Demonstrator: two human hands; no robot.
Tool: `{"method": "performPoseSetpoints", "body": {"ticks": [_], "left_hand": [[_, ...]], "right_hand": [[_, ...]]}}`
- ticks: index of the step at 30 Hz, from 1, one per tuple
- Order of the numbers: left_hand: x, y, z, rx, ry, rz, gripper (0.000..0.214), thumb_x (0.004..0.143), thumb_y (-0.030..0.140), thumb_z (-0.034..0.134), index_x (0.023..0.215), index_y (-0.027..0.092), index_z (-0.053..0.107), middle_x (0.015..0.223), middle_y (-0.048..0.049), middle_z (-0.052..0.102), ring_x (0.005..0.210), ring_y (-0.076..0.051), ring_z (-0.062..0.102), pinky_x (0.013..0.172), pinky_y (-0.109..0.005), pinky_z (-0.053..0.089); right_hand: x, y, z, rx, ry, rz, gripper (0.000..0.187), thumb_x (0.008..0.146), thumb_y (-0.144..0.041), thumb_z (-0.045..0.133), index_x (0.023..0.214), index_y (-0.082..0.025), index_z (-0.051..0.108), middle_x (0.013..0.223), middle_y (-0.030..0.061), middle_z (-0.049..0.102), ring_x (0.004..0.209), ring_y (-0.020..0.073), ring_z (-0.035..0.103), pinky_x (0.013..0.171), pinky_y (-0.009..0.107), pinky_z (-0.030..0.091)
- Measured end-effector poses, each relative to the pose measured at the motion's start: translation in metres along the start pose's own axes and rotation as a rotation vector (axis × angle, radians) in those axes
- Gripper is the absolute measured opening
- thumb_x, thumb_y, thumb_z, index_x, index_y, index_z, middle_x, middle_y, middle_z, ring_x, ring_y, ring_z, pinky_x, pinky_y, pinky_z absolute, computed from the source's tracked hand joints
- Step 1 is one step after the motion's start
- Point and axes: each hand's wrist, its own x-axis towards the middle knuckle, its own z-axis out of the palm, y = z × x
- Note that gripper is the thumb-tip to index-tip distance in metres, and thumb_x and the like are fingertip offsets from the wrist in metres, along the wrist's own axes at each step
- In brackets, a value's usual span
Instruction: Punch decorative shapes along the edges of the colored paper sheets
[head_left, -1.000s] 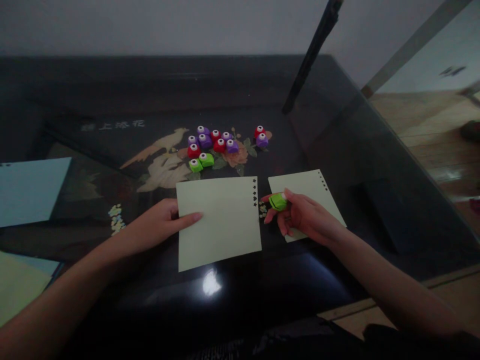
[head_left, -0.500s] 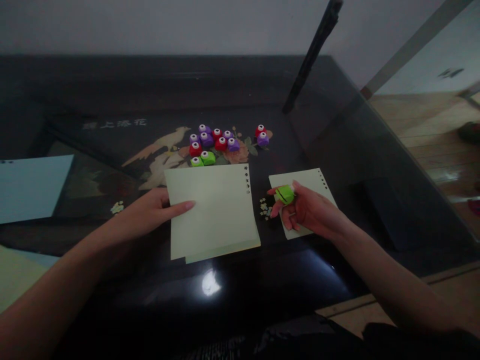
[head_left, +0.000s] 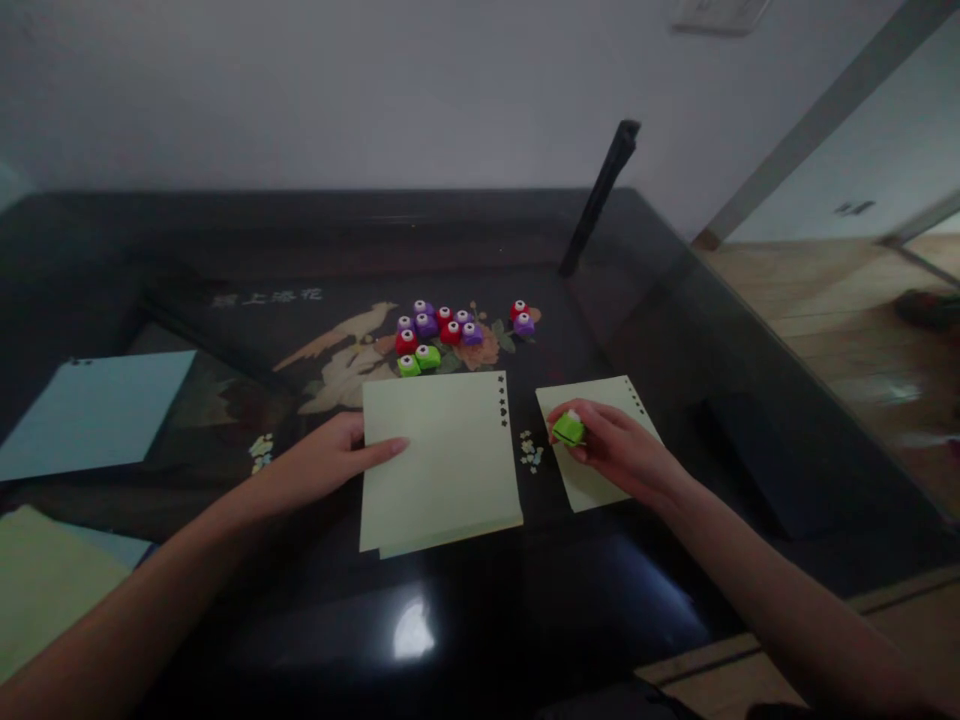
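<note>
My left hand (head_left: 337, 460) pinches the left edge of a pale green paper sheet (head_left: 442, 460), thumb on top. The sheet has a short column of punched holes near its top right corner, and a second sheet edge peeks out beneath it. My right hand (head_left: 615, 445) is closed around a small green paper punch (head_left: 568, 428). It rests over another pale green sheet (head_left: 600, 450) that has holes along its right edge. Tiny paper cut-outs (head_left: 531, 450) lie between the two sheets.
A cluster of red, purple and green punches (head_left: 439, 335) sits behind the sheets on the dark glossy table (head_left: 225, 250). A blue sheet (head_left: 90, 410) and another pale sheet (head_left: 45, 580) lie at left. A dark bar (head_left: 600, 195) leans at the back right. More cut-outs (head_left: 261, 450) lie left.
My left hand slid the big sheet left onto a second sheet. My right hand drew the green punch away from its edge and set it down over the right sheet. The camera tilted up.
</note>
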Motion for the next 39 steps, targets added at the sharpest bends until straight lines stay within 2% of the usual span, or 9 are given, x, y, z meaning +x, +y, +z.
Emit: {"method": "performPoseSetpoints", "body": {"ticks": [5, 9, 11, 15, 17, 19, 25, 32, 39], "left_hand": [[-0.004, 0.007, 0.0, -0.009, -0.014, 0.033, 0.03, 0.082, 0.044, 0.059, 0.096, 0.02, 0.07, 0.097, -0.0062, 0.074, 0.086, -0.023, 0.069, 0.075, -0.033, 0.054], [-0.007, 0.01, 0.001, -0.044, -0.014, 0.047, 0.032, 0.082, 0.044, 0.06, 0.097, 0.018, 0.07, 0.1, -0.0073, 0.074, 0.088, -0.023, 0.069, 0.077, -0.032, 0.054], [-0.008, 0.01, 0.002, -0.058, -0.024, 0.057, 0.031, 0.082, 0.044, 0.06, 0.096, 0.017, 0.069, 0.099, -0.0073, 0.074, 0.089, -0.023, 0.069, 0.077, -0.032, 0.054], [-0.009, 0.011, 0.002, -0.075, -0.018, 0.067, 0.03, 0.083, 0.043, 0.06, 0.097, 0.018, 0.068, 0.1, -0.006, 0.074, 0.091, -0.023, 0.069, 0.079, -0.031, 0.053], [-0.01, 0.011, 0.002, -0.072, -0.01, 0.071, 0.03, 0.084, 0.043, 0.059, 0.098, 0.018, 0.067, 0.102, -0.0057, 0.074, 0.092, -0.023, 0.068, 0.08, -0.031, 0.053], [-0.01, 0.011, 0.002, -0.067, -0.005, 0.087, 0.031, 0.084, 0.043, 0.06, 0.098, 0.017, 0.067, 0.103, -0.0061, 0.073, 0.093, -0.023, 0.068, 0.081, -0.031, 0.053], [-0.006, 0.004, 0.002, -0.086, -0.027, 0.113, 0.035, 0.082, 0.045, 0.061, 0.1, 0.015, 0.066, 0.103, -0.0081, 0.073, 0.093, -0.025, 0.067, 0.081, -0.034, 0.052], [-0.007, 0.003, 0.002, -0.074, -0.032, 0.104, 0.034, 0.081, 0.044, 0.061, 0.101, 0.017, 0.068, 0.104, -0.0066, 0.073, 0.094, -0.026, 0.066, 0.083, -0.037, 0.05], [-0.006, 0.002, 0.004, -0.081, -0.036, 0.125, 0.029, 0.081, 0.041, 0.062, 0.096, 0.017, 0.067, 0.101, -0.0057, 0.073, 0.092, -0.024, 0.066, 0.079, -0.033, 0.05]], "right_hand": [[0.006, 0.001, -0.007, 0.034, -0.024, -0.051, 0.031, 0.08, -0.04, 0.066, 0.099, -0.016, 0.07, 0.094, 0.008, 0.067, 0.067, 0.0102, 0.055, 0.056, 0.022, 0.044], [0.009, -0.005, -0.009, -0.033, -0.021, -0.126, 0.035, 0.069, -0.027, 0.077, 0.102, -0.018, 0.07, 0.1, 0.0066, 0.067, 0.071, 0.0101, 0.058, 0.064, 0.024, 0.048], [0.013, -0.011, -0.01, -0.138, 0.007, -0.175, 0.039, 0.066, -0.024, 0.078, 0.102, -0.018, 0.069, 0.096, 0.0048, 0.068, 0.068, 0.0101, 0.058, 0.065, 0.026, 0.049], [0.037, -0.025, -0.018, -0.49, 0.099, -0.367, 0.042, 0.071, -0.033, 0.073, 0.108, -0.014, 0.067, 0.076, 0.0045, 0.07, 0.064, 0.0148, 0.061, 0.067, 0.032, 0.051], [0.057, -0.029, -0.022, -0.734, 0.187, -0.537, 0.039, 0.074, -0.036, 0.069, 0.107, -0.014, 0.067, 0.083, 0.0068, 0.071, 0.066, 0.0162, 0.063, 0.066, 0.032, 0.05], [0.079, -0.031, -0.025, -0.814, 0.255, -0.595, 0.035, 0.072, -0.034, 0.071, 0.101, -0.015, 0.069, 0.085, 0.0078, 0.071, 0.067, 0.0169, 0.062, 0.068, 0.033, 0.049], [0.119, -0.022, -0.028, -0.986, 0.323, -0.683, 0.024, 0.068, -0.023, 0.073, 0.091, -0.017, 0.07, 0.069, 0.0028, 0.066, 0.062, 0.0174, 0.057, 0.064, 0.031, 0.045], [0.128, -0.014, -0.034, -1.099, 0.339, -0.77, 0.022, 0.068, -0.017, 0.073, 0.089, -0.017, 0.069, 0.086, 0.0065, 0.065, 0.067, 0.0172, 0.057, 0.068, 0.031, 0.045], [0.139, -0.013, -0.037, -1.108, 0.331, -0.82, 0.026, 0.068, -0.02, 0.073, 0.092, -0.017, 0.064, 0.079, 0.0029, 0.061, 0.062, 0.0152, 0.054, 0.063, 0.028, 0.044]]}}
